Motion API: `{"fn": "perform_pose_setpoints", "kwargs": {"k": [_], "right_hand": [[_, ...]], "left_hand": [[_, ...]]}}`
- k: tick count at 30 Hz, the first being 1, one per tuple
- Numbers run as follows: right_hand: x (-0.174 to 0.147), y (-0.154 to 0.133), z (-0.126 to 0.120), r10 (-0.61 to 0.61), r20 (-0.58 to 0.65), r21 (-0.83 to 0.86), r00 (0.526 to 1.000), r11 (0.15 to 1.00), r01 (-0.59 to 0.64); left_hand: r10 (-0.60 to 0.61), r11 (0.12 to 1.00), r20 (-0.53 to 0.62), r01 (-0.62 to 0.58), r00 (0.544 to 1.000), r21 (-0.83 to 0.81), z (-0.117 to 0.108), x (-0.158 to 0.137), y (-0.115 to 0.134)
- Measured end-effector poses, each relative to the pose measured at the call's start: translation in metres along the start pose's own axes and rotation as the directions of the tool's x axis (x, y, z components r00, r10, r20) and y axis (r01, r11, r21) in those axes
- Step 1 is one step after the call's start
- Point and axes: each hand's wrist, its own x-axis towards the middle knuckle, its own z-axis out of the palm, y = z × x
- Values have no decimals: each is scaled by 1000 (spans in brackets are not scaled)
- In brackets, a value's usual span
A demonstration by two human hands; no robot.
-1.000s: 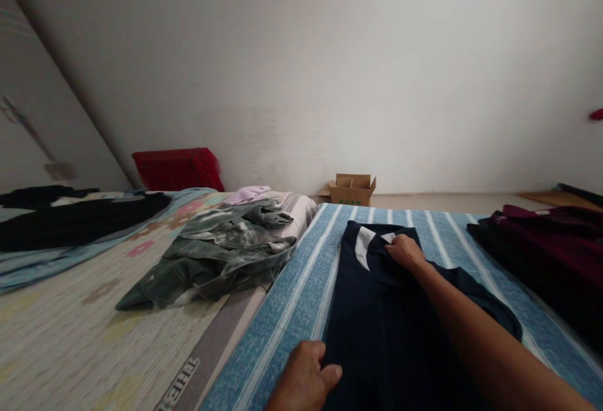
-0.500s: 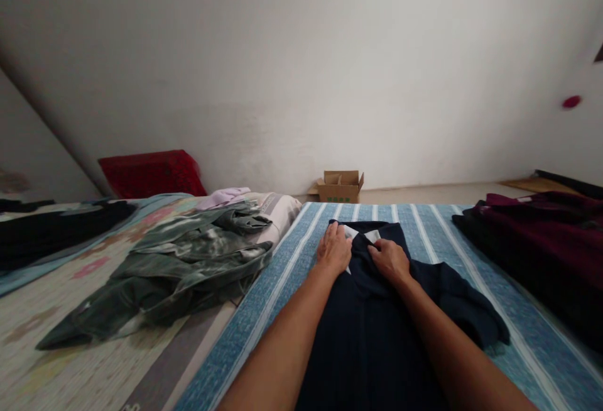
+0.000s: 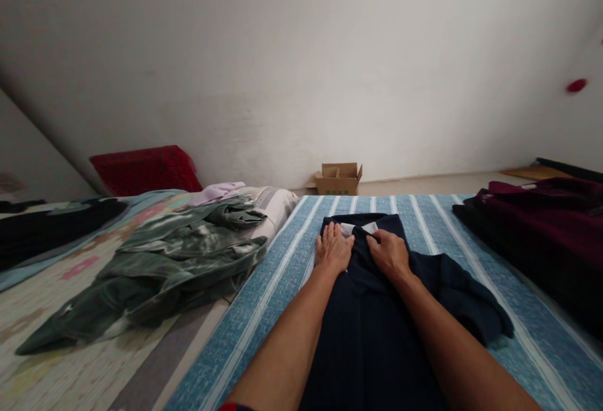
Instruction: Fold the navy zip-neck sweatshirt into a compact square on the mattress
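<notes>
A dark navy long-sleeved top lies lengthwise before me, a patch of white showing near its far end. My left hand rests flat on its upper left part, fingers stretched out. With closed fingers, my right hand pinches a fold of the cloth beside the white patch. One sleeve spreads out to the right, bent toward me. The near end of the top is partly hidden by my forearms and runs out of the picture.
The top lies on a blue and white striped cover. To the left are crumpled green tie-dye clothes, a lilac cloth and black clothes. At right sits a maroon and black pile. Behind stand a cardboard box and a red case.
The left hand's fingers have flattened and spread on the cloth. My right hand keeps its pinch in nearly the same place. The view has shifted slightly.
</notes>
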Motion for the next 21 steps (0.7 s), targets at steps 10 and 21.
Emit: {"fn": "perform_pose_setpoints", "kwargs": {"k": [10,21], "right_hand": [[0,4,5,-85,-95,129,992,987,97],[5,9,6,-66,-165,224,984,969,102]], "left_hand": [[247,966,-48,-242,968,92,-38,59,-30],[291,887,346,-387,892,253,-63,103,-19]]}}
